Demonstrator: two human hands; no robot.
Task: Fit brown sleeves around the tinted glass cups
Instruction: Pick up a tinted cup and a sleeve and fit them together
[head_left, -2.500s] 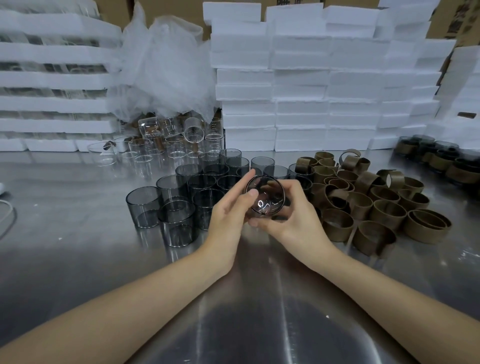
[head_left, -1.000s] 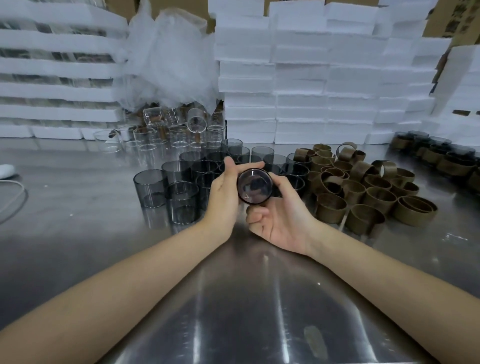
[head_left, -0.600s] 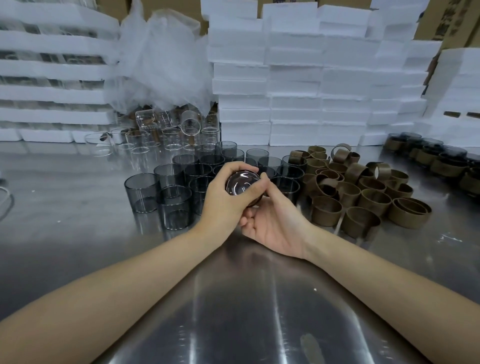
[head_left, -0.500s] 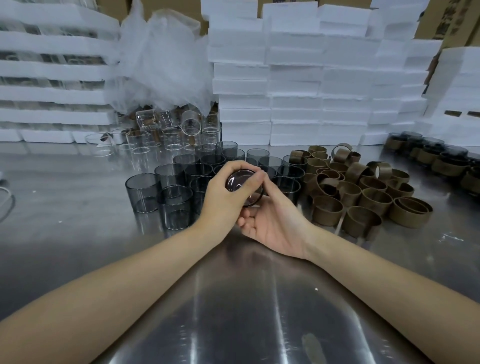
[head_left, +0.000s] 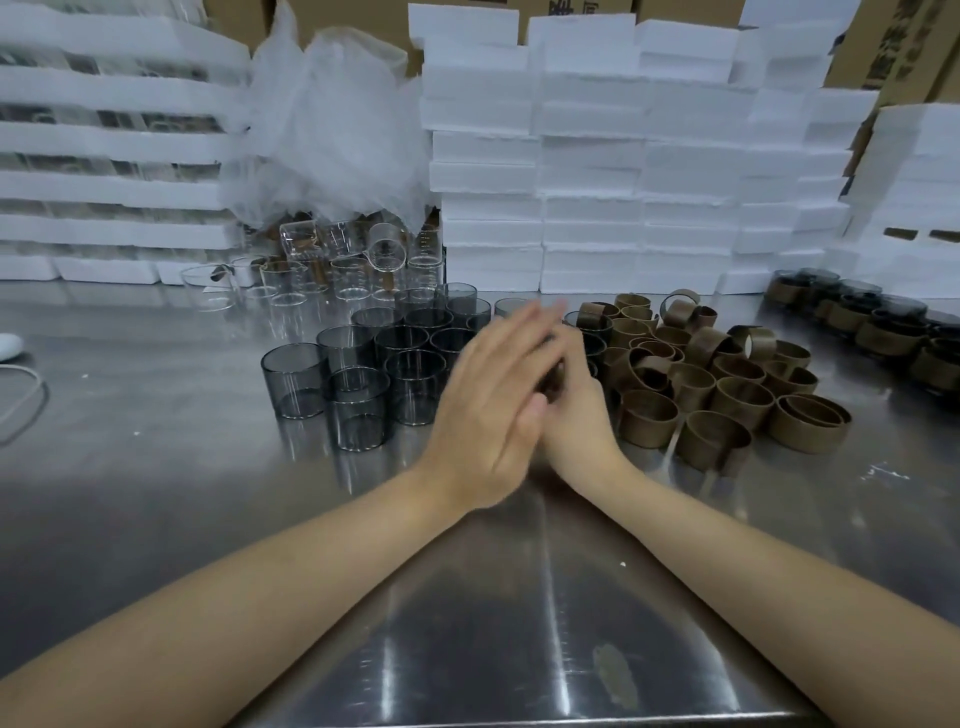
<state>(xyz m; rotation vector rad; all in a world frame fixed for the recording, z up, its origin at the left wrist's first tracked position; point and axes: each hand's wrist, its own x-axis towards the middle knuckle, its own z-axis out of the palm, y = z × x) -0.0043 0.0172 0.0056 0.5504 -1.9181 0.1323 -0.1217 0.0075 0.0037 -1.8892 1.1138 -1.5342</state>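
Glass may be cracked if the cup (head_left: 552, 377), gripped by the right hand (head_left: 579, 415), is overpressed by the flat left hand (head_left: 488, 400).

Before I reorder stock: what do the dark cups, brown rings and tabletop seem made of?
Dark cups: smoke-tinted glass, see-through, glossy. Brown rings: thin matte bands, maybe card or faux leather. Tabletop: brushed metal, likely steel, streaky reflections.

Left hand (head_left: 493, 400) flat, blurred, over right hand (head_left: 577, 418)
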